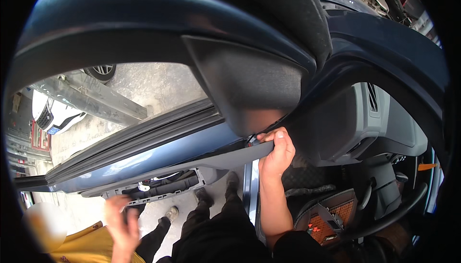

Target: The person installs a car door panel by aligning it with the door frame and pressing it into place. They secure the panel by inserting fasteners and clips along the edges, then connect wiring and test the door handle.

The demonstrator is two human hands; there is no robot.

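Observation:
A long dark grey door trim panel (235, 159) lies along the inner side of a blue car door (129, 155), its top edge towards the window opening. My right hand (277, 155) is closed around the panel's right end, thumb on top, just below the black corner cover (249, 80) of the window frame. Clip tabs line the edge of a large cut-out in the panel. My left hand (121, 222), slightly blurred, is at the panel's lower left edge with thumb and fingers apart. I cannot tell whether its fingertips touch the panel.
A person in a yellow shirt (81, 244) stands close on the left. To the right are the grey dashboard (384, 123), a steering wheel (403, 212) and a brown floor mat (348, 203) with small items. Beyond the door are a grey post (91, 95) and a white car (55, 111).

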